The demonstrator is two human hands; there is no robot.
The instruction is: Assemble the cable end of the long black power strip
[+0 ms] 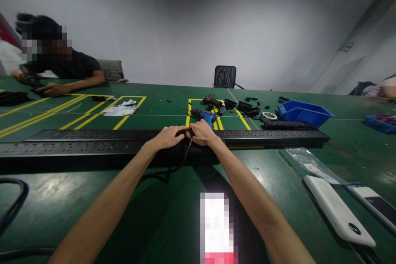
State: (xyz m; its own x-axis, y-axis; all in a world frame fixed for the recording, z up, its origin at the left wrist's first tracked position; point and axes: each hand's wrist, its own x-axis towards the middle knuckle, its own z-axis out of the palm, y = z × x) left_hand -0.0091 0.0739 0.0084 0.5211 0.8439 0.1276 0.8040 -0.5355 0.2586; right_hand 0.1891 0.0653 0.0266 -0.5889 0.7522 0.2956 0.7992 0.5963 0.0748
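My left hand (168, 137) and my right hand (200, 133) meet over two long black power strips lying side by side. Both are closed, with fingertips gathered on a black cable (187, 153) that bends down between them and runs left along the table. What sits under the fingertips is too small to make out. The nearer power strip (102, 148) reaches out to the left, and the farther power strip (272, 134) extends to the right. Just beyond my right hand lies a blue cordless drill (204, 116).
Black plastic parts (247, 108), a tape roll (269, 115) and a blue bin (305, 112) stand beyond the strips. White gloves (121, 109) lie back left, near a co-worker (62, 66). A white power bank (338, 210) is at right; thick cable (21, 198) curls at left.
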